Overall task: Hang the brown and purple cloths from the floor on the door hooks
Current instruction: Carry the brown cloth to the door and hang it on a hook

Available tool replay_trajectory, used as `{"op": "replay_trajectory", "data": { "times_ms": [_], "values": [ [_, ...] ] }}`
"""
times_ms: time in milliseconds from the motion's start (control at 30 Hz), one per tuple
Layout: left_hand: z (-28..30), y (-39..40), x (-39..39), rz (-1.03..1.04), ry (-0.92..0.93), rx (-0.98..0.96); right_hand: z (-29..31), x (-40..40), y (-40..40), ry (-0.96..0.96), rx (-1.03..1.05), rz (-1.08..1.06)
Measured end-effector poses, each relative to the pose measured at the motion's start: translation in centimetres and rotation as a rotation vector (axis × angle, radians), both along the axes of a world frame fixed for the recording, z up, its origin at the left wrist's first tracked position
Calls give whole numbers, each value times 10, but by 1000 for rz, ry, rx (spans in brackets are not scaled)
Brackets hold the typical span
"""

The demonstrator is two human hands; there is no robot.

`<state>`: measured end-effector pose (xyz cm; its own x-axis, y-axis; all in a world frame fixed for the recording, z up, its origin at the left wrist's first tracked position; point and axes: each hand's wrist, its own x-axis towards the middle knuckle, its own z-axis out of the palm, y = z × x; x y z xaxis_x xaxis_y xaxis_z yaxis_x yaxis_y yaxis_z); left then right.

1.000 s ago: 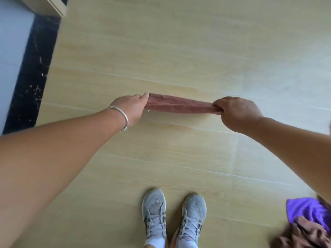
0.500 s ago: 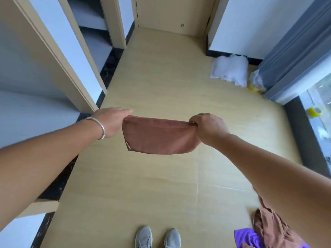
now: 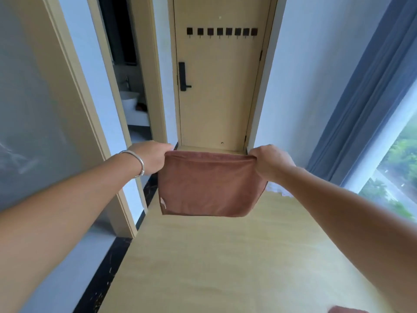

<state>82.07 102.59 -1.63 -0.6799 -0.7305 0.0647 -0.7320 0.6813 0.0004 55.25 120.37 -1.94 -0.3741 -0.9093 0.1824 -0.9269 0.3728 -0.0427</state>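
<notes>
Hands [image 3: 208, 160] pinch my folded brown terry cloth [image 3: 208, 185] taut; I judge one corner should meet a small dark door hook [image 3: 220, 32].

Left of the black door handle [image 3: 183, 76] there's an open doorway with a white basin [image 3: 129, 100] and a faucet [image 3: 127, 82] inside. Way off to the handle's right, grey curtains [image 3: 370, 91] hang beside a big window [image 3: 397, 184] showing green trees.

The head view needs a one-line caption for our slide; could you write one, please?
Left hand and right hand hold a brown cloth stretched out, facing the door hooks.
</notes>
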Motion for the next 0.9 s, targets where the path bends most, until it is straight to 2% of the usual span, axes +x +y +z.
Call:
{"op": "replay_trajectory", "data": {
  "times_ms": [100,233,433,667,900],
  "values": [
    [32,9,-1,37,139,-20,33,4,5,22,-56,-10],
    [59,21,-5,54,237,-154,61,3,15,28,-107,-19],
    [79,38,-12,2,300,-206,87,-9,30,5,-178,-23],
    [93,52,-28,-92,246,-218,102,-27,49,-4,-239,-11],
    [86,59,-44,-35,63,-230,85,-57,61,32,-189,18]
  ]
}}
